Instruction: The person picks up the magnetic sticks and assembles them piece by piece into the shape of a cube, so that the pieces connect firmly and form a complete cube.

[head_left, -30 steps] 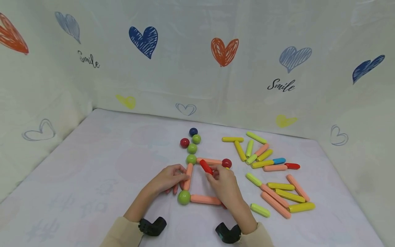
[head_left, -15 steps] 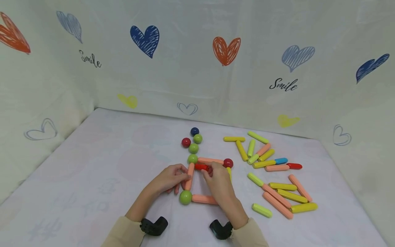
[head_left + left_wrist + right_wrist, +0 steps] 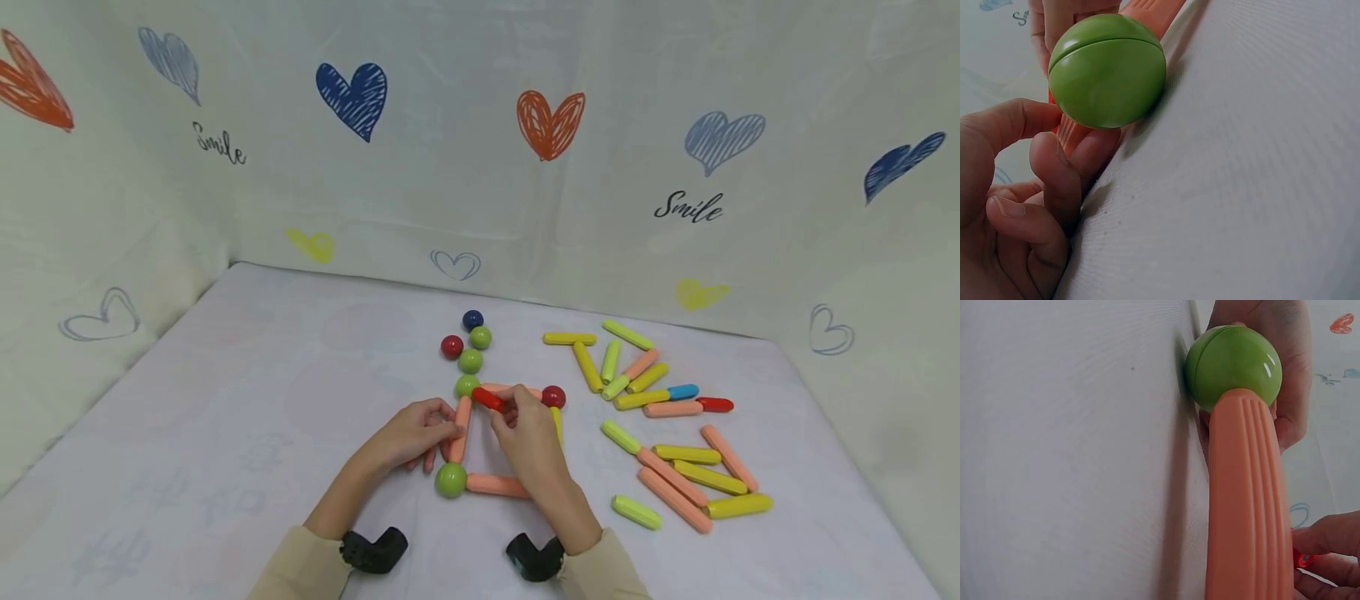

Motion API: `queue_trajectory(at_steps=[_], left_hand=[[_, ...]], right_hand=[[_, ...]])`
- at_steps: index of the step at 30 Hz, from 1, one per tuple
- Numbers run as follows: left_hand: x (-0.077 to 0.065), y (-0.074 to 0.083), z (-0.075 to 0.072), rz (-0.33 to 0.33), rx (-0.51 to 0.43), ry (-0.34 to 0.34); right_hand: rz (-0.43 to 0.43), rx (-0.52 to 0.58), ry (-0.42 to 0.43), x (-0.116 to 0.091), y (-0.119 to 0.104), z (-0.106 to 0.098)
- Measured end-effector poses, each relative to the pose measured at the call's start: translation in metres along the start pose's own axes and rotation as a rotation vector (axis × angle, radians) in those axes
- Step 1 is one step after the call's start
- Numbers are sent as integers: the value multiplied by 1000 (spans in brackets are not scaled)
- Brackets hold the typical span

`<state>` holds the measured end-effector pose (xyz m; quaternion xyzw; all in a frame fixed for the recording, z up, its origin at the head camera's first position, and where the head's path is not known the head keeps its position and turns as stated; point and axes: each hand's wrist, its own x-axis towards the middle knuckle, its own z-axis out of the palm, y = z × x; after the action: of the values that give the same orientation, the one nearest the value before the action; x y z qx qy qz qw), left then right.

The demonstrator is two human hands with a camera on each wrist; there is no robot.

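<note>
Between thumb and fingers, my right hand (image 3: 532, 437) pinches a short red stick (image 3: 487, 398). Its tip points at the green ball (image 3: 467, 386) on the back left corner of a stick-and-ball square. My left hand (image 3: 416, 432) holds the square's left orange stick (image 3: 461, 417). A front green ball (image 3: 451, 480) joins that stick to a front orange stick (image 3: 497, 485), whose right end my right hand hides. In the left wrist view, the front green ball (image 3: 1107, 72) covers part of the grip. The front orange stick (image 3: 1247, 500) fills the right wrist view's middle.
A red ball (image 3: 553, 397) and a yellow stick (image 3: 557, 421) form the square's right side. Behind it lie several loose balls, among them a dark blue one (image 3: 472, 320). Several yellow, orange and lime sticks (image 3: 708, 477) lie to the right.
My right hand has moved left and away from me with the red stick, which dipped inside the square and then rose to the back left green ball. My left hand keeps its place.
</note>
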<state>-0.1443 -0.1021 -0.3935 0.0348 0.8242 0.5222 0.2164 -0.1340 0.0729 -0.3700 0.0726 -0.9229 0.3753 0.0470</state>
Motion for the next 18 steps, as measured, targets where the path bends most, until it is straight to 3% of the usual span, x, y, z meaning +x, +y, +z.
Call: queue_trajectory(at_steps=[18], left_hand=[[0,2,1,-45,-6,21]], right_hand=[[-63,-26,-92,0,4,-4]])
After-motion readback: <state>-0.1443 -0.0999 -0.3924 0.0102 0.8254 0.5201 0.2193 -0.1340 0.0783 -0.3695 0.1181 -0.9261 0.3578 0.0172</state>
